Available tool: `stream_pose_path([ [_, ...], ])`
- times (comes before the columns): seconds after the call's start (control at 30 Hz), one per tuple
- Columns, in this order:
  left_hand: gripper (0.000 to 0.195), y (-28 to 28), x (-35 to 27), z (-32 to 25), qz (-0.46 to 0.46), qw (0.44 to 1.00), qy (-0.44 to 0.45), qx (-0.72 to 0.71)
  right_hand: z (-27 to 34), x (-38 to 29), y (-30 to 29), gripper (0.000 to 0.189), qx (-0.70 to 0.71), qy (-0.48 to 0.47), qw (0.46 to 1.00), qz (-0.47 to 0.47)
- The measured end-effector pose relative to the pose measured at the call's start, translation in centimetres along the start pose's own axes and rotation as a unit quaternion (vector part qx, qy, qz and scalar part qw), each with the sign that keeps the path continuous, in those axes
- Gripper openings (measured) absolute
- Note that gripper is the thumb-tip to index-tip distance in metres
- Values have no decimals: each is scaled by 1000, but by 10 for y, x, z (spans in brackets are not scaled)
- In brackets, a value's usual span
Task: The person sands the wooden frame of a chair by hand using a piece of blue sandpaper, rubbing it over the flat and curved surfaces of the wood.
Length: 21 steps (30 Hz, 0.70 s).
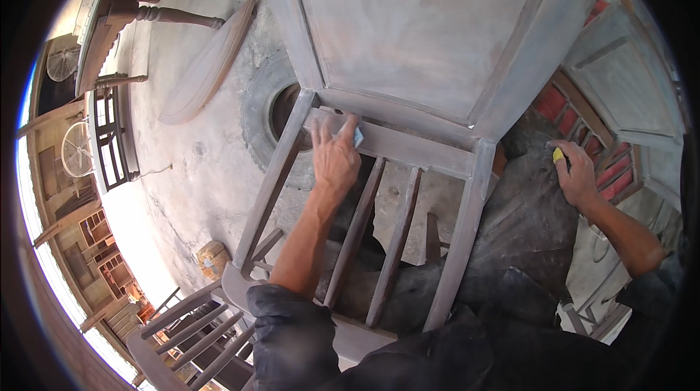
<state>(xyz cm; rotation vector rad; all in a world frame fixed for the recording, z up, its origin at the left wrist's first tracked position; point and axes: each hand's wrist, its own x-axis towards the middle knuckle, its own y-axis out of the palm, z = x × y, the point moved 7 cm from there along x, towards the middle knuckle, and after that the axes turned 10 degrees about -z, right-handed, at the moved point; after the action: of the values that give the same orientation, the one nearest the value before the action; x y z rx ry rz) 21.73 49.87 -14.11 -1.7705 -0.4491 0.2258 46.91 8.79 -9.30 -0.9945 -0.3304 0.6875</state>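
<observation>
A grey wooden chair frame point(268, 194) with slats stands before me, close against a grey framed wood panel point(415, 35). On the chair's upper crossrail point(415, 147), near its left end, lies my left hand point(336, 147), its fingers closed over a pale sheet, apparently sandpaper, with a bluish corner showing. My right hand point(574, 169) rests by my dark, dusty trouser leg point(525, 227); a yellow wrap point(558, 155) covers part of a digit. Whether those fingers hold anything is hidden.
A tyre point(257, 112) lies on the concrete floor behind the chair, with a curved wooden board point(219, 63) beyond. Another spindled chair point(191, 331) is at lower left. Red-filled wooden frames point(612, 172) and grey panels point(629, 73) stand at right. A wood block point(213, 259) sits left.
</observation>
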Motion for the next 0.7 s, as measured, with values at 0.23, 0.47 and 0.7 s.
stream_pose_path([
  [0.23, 54, -5, 9, 0, 7, 1000, 2, 24, -4, -5, 2, 30, -7, -1, 1000, -12],
  [0.47, 55, -26, 12, 35, 26, 997, -20, 65, 0, -2, 6, 31, 8, -7, 1000, 16],
  [0.7, 62, -49, -103, -133, 135, 982, -14, -128, -9, -9, 0, 28, 9, 2, 1000, -22],
])
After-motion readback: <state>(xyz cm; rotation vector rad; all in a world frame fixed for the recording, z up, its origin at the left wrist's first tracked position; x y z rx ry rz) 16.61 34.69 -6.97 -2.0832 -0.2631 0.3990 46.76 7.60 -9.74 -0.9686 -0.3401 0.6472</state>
